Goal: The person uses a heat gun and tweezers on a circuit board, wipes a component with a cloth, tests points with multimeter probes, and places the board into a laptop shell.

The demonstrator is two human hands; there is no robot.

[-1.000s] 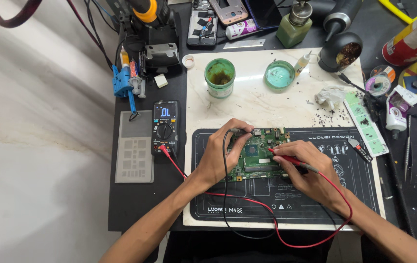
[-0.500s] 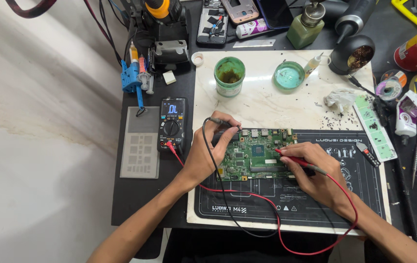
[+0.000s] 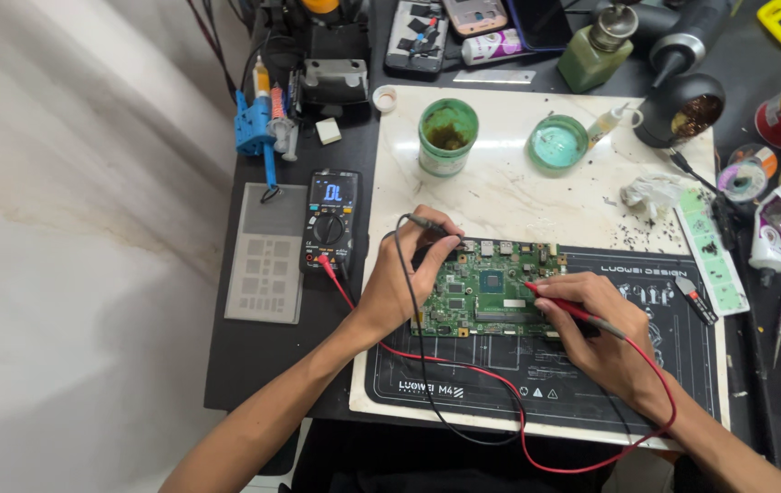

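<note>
A green circuit board (image 3: 491, 288) lies on a black work mat (image 3: 664, 383). My left hand (image 3: 413, 274) rests on the board's left end and holds a black test probe (image 3: 429, 223) against the board's top left corner. My right hand (image 3: 605, 333) holds a red test probe (image 3: 566, 307) like a pen, its tip touching the board near the middle right. Red and black leads (image 3: 463, 393) run from the probes to a black multimeter (image 3: 329, 224) left of the mat, with its display lit.
A white marble slab (image 3: 518, 196) carries a green cup (image 3: 448, 135) and a teal dish (image 3: 556, 143). A grey stencil plate (image 3: 265, 253) lies left of the meter. Bottles, tape rolls, tools and a phone crowd the back and right side of the dark table.
The view has shifted a little, so everything sits lower in frame. My left hand has slid slightly left and up along the board's edge with the black probe. The right hand stays in place.
</note>
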